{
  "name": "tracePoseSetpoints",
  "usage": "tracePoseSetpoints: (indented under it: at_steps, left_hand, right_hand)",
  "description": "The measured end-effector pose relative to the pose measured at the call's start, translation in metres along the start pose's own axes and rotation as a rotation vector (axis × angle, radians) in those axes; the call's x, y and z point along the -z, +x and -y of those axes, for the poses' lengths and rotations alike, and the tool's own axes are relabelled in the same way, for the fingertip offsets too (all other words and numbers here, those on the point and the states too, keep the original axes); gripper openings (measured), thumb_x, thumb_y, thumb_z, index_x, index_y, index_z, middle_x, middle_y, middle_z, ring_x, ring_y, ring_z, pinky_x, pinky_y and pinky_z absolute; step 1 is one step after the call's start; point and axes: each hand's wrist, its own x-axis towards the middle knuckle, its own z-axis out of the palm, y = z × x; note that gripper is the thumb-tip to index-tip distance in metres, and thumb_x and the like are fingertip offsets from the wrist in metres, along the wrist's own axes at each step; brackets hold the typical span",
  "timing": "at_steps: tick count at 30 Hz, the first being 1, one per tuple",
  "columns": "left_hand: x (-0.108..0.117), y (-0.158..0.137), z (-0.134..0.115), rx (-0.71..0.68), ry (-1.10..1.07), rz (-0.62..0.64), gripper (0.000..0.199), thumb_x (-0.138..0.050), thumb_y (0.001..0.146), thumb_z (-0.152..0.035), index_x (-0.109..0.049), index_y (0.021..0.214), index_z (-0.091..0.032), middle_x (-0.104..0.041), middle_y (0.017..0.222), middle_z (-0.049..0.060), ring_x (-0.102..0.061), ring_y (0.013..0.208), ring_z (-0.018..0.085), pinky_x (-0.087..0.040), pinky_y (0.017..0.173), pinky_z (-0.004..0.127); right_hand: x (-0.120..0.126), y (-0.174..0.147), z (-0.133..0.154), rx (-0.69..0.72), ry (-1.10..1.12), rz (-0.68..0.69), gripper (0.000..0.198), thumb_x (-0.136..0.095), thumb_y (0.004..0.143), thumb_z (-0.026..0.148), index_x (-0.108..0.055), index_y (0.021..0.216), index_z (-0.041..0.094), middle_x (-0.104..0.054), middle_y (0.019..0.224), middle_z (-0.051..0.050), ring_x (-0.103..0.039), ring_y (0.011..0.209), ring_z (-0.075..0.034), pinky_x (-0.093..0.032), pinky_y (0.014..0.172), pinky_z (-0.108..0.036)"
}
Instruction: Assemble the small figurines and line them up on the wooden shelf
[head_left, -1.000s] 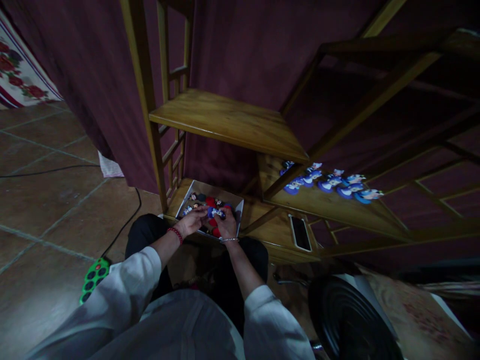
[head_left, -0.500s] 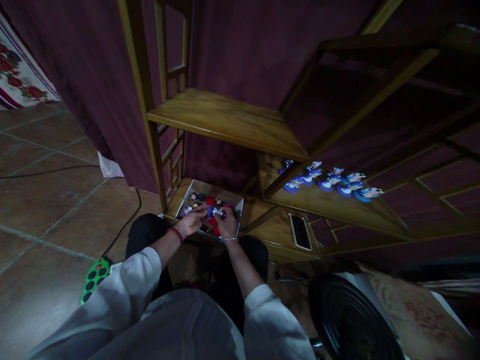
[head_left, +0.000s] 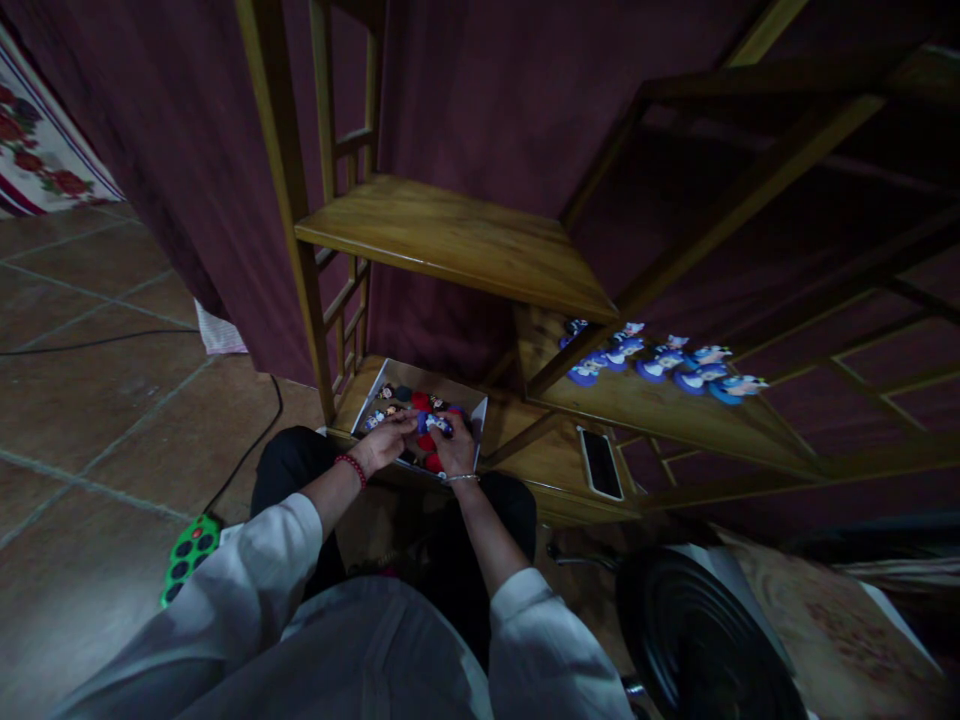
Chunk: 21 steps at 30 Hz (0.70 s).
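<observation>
Right hand pinching a blue-and-white figurine over the white box, roughly midway between side edges; left hand at the figurine's base, grip I can't tell; looks like close two-handed handling; any move away calls for clearing the box's edges.

A green power strip is lying on the tiled floor, a black cord running from its end. A purple curtain is hanging behind. A white-edged phone is resting flat. At lower right, a black ridged disc is sitting beside a beige patterned cloth.
</observation>
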Motion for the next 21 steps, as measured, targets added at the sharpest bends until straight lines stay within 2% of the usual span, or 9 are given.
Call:
tracePoseSetpoints:
  at_steps: [21]
  left_hand:
    - [0.0014,0.0013,0.002,-0.028,0.054,-0.026,0.012,-0.062,0.07,-0.002,-0.064,0.079,-0.011,-0.065,0.077,0.004,-0.06,0.074,0.012,-0.05,0.072,0.024]
  right_hand:
    - [0.0072,0.0028,-0.0005,0.028,0.04,0.075,0.02,-0.055,0.067,0.029,-0.063,0.085,0.025,-0.065,0.082,0.002,-0.059,0.075,-0.015,-0.046,0.073,-0.026]
